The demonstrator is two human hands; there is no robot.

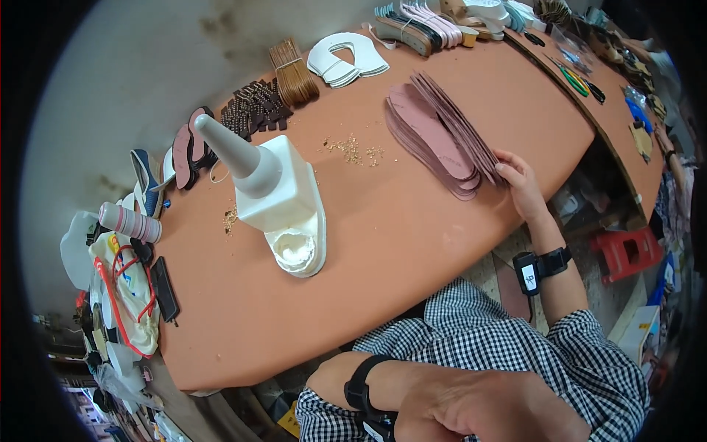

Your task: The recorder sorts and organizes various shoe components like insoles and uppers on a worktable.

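On the right part of the table my right hand is closed on the near end of a stack of dusty-pink shoe insoles, thumb and fingers at its edge. Part of the stack stands on edge, fanned; further insoles lie flat beside it to the left. My left hand is raised close to the camera at the lower edge, over my lap and apart from the table. It is blurred, and its fingers are hidden. Left of the insoles stands a white glue dispenser with a grey cone and a cup of whitish paste.
Along the back lie white U-shaped pieces, a brown strap bundle, dark studded strips and tied straps. Small gold bits are scattered mid-table. A thread cone is at left; a red stool stands below right.
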